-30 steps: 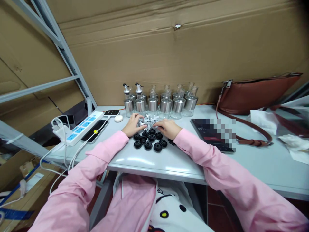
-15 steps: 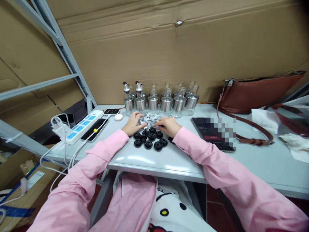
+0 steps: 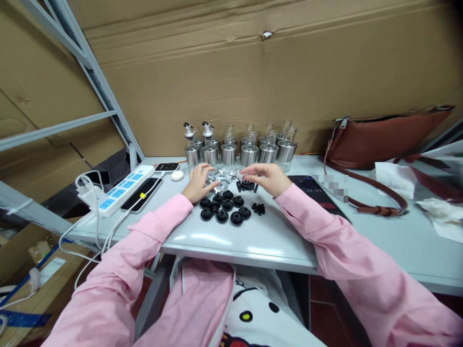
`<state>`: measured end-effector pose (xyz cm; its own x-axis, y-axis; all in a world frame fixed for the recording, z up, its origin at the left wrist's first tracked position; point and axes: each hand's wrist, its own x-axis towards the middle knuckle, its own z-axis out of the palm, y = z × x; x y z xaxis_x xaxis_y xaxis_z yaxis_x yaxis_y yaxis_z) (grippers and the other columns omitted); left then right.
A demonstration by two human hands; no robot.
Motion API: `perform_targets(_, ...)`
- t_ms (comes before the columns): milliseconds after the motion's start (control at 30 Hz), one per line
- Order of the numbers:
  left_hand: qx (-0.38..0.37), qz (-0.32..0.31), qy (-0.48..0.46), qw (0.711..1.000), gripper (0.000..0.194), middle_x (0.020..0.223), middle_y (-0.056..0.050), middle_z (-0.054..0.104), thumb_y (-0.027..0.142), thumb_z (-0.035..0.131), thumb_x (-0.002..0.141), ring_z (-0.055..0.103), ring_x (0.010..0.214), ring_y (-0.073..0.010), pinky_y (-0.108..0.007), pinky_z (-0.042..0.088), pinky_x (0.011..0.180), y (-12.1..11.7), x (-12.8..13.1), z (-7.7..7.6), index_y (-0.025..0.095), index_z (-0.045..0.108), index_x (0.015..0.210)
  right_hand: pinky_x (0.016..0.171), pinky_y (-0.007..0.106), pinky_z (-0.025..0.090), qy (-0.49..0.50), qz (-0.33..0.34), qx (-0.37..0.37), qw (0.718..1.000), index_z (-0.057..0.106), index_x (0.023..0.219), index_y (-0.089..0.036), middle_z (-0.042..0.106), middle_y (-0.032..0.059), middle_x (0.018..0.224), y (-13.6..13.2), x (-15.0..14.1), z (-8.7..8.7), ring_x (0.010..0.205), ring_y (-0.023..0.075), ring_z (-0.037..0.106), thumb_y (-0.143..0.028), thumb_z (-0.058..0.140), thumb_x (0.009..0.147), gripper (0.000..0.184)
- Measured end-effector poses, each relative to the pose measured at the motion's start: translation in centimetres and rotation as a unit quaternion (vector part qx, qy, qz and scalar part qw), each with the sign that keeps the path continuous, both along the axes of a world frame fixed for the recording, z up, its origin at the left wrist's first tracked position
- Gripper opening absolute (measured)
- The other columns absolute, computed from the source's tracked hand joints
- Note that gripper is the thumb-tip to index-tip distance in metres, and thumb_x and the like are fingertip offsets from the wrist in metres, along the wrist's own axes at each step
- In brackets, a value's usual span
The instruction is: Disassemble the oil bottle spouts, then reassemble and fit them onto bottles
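Observation:
My left hand (image 3: 198, 183) rests at the left side of a pile of silver-white pieces (image 3: 222, 182), its thumb and fingers apart around the pile's edge. My right hand (image 3: 266, 177) hovers over several thin black pieces (image 3: 247, 186), right of the pile, fingers stretched out and nothing visible in them. In front lie several round black stoppers (image 3: 227, 205) in a cluster. Beside them sits a small heap of tiny black parts (image 3: 258, 208). Behind my hands stand rows of glass bottles with metal sleeves (image 3: 249, 155); two at the left carry pourer spouts (image 3: 207, 129).
A power strip (image 3: 126, 190) with white cables and a phone (image 3: 142, 194) lie on the left. A round white object (image 3: 177, 176) is near the left hand. On the right are a dark tablet (image 3: 318, 195), a brown bag (image 3: 387, 140) and crumpled paper (image 3: 396, 180).
My right hand has moved right and lifted from the silver-white pile, uncovering the thin black pieces and the tiny black parts. My left hand stays nearly where it was.

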<state>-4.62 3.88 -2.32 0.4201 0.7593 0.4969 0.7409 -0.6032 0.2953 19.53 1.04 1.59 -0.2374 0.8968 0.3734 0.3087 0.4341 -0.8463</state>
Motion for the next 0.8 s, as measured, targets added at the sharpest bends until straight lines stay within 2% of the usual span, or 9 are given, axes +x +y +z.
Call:
perform_targets(133,0.123,-0.038,-0.013,0.992,0.021,0.106,-0.007,0.056,0.036,0.045,0.088,0.047,0.108,-0.0207,-0.039,0.032,0.096,-1.4,1.2,1.6,0.021,0.054,0.1,0.073,0.035,0.049,0.189,0.046,-0.127,0.973,0.067,0.074,-0.018,0.069,0.0008,0.066,-0.3,0.6,0.4,0.065,0.0147,0.064,-0.036,0.08,0.05,0.032)
perform_targets(233,0.154,-0.073,-0.008,0.985,0.018,0.098,-0.005,0.06,0.034,0.043,0.089,0.052,0.101,-0.0196,-0.038,0.034,0.093,-2.7,2.5,2.3,0.022,0.056,0.094,0.066,0.032,0.049,0.243,0.064,-0.191,0.949,0.065,0.072,-0.018,0.067,-0.0005,0.062,-0.6,0.5,0.5,0.06,0.0127,0.063,-0.035,0.082,0.046,0.035)
perform_targets(433,0.203,-0.108,-0.042,0.972,0.021,0.104,-0.005,0.061,0.035,0.044,0.089,0.054,0.1,-0.0181,-0.036,0.035,0.091,-4.2,4.1,2.5,0.023,0.053,0.103,0.059,0.027,0.048,0.248,0.132,-0.243,0.929,0.056,0.061,-0.017,0.068,-0.0006,0.061,-1.2,0.0,0.5,0.061,0.0132,0.065,-0.029,0.082,0.046,0.032)
perform_targets(600,0.198,-0.098,-0.022,0.975,0.026,0.103,-0.006,0.061,0.042,0.044,0.088,0.056,0.098,-0.0188,-0.038,0.032,0.092,-4.5,4.4,2.5,0.023,0.052,0.104,0.069,0.03,0.051,0.252,0.165,-0.287,0.909,0.058,0.066,-0.017,0.071,0.0004,0.069,-1.7,-0.3,0.3,0.064,0.0139,0.067,-0.028,0.083,0.045,0.034)
perform_targets(700,0.191,-0.095,-0.002,0.977,0.029,0.103,-0.006,0.061,0.045,0.043,0.088,0.056,0.098,-0.0194,-0.038,0.033,0.091,-4.6,4.4,2.4,0.023,0.052,0.105,0.075,0.032,0.05,0.223,0.162,-0.3,0.913,0.065,0.073,-0.017,0.071,0.0001,0.07,-1.7,-0.4,0.1,0.066,0.0137,0.067,-0.027,0.082,0.047,0.033)
perform_targets(800,0.193,-0.1,0.007,0.976,0.026,0.102,-0.007,0.061,0.043,0.044,0.087,0.056,0.098,-0.0191,-0.038,0.033,0.09,-4.6,4.4,2.2,0.022,0.051,0.102,0.075,0.029,0.049,0.182,0.15,-0.306,0.922,0.069,0.073,-0.017,0.07,0.0003,0.07,-1.7,-0.5,-0.2,0.068,0.0125,0.066,-0.028,0.082,0.047,0.031)
